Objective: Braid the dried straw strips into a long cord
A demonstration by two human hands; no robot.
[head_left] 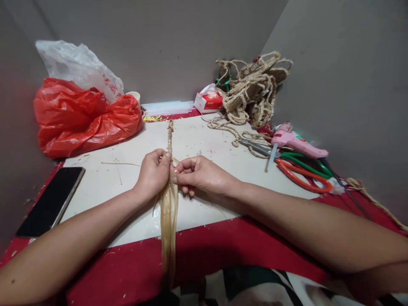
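Observation:
A braid of pale plant fibre runs away from me down the middle of the white board. Its loose, flat, yellowish strands hang toward me over the table's near edge. My left hand pinches the lower end of the braid between thumb and fingers. Just to the right and slightly nearer, my right hand is closed, with thumb and forefinger pinching one of the fibre strands. The fingers partly cover the spot where braid and loose strands meet.
A black phone and a red plastic bag lie left. At the back are a paper cup, glue sticks, a tissue box and coiled rope. Orange-handled scissors and a pink glue gun lie right.

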